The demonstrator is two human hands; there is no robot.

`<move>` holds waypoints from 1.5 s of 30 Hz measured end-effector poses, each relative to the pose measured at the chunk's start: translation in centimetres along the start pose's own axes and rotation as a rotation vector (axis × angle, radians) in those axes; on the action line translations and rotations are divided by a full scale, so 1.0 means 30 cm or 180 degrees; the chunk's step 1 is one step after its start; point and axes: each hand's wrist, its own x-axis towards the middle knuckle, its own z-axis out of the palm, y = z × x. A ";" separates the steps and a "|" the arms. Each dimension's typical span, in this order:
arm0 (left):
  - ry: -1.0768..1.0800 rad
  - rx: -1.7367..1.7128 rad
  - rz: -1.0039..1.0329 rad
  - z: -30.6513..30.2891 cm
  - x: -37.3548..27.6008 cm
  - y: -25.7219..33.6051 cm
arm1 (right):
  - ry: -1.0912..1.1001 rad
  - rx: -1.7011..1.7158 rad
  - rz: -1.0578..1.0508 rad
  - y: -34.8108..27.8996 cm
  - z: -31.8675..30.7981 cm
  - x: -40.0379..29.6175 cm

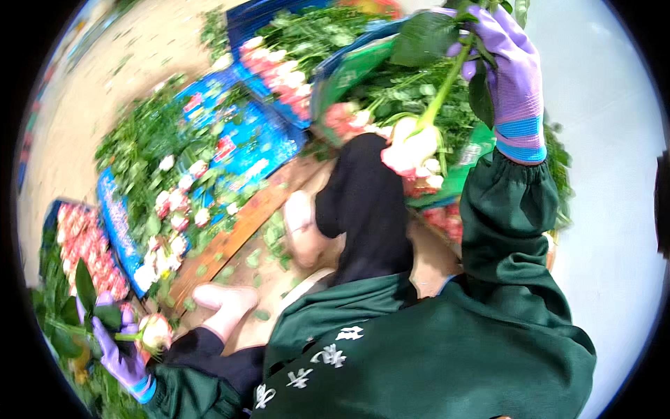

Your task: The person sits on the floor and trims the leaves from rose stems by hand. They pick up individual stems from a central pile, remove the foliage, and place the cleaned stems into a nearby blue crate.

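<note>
My right hand [510,68], in a purple glove with a blue-striped cuff, grips a rose stem near the top of the view. Its large white-and-pink rose [416,144] hangs head down at my raised black-trousered knee. At the lower left my left hand [119,348], gloved alike, has its fingers around the stem of a second rose [156,332], whose bloom points right. Dark leaves partly cover those fingers. Beside the left hand lies a tight mass of pink roses [86,246] with their leafy stems.
Loose white and pink roses [178,204] lie with foliage on a blue crate or sheet [251,141], behind a wooden plank [235,233]. Green and blue containers [358,65] of roses stand near my right arm. A pale surface [591,157] borders the right side. Fallen leaves [275,235] litter the floor.
</note>
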 end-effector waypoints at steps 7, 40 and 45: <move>-0.0103 0.1272 -0.0222 0.158 0.093 -0.122 | 0.1153 -0.1728 -0.0948 -0.279 -0.646 -0.062; -0.0178 0.2646 0.0062 0.295 0.254 -0.131 | 0.2683 -0.1523 0.0445 -0.161 -1.531 -0.496; -0.0201 0.2699 0.0074 0.293 0.258 -0.133 | 0.2775 -0.1673 0.0561 -0.135 -1.553 -0.494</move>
